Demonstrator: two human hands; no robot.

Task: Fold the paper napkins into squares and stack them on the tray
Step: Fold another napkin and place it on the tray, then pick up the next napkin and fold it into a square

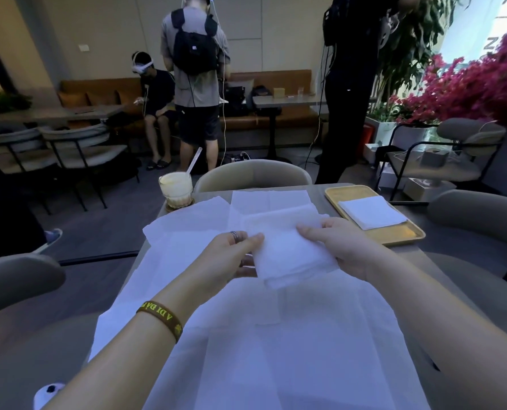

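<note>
A folded white napkin [290, 253] is held just above the table between both hands. My left hand [231, 255] pinches its left edge, thumb on top, a ring on one finger. My right hand [341, 244] grips its right edge. Under them several unfolded white napkins [246, 335] lie spread over the table. A yellow tray [400, 235] stands at the far right of the table, and a stack of folded napkins [372, 213] rests on it.
A glass with a pale drink and straw [176, 189] stands at the table's far left corner. Padded chairs [253, 174] surround the table. Three people are farther back by a bench. Pink flowers [477, 84] fill the right.
</note>
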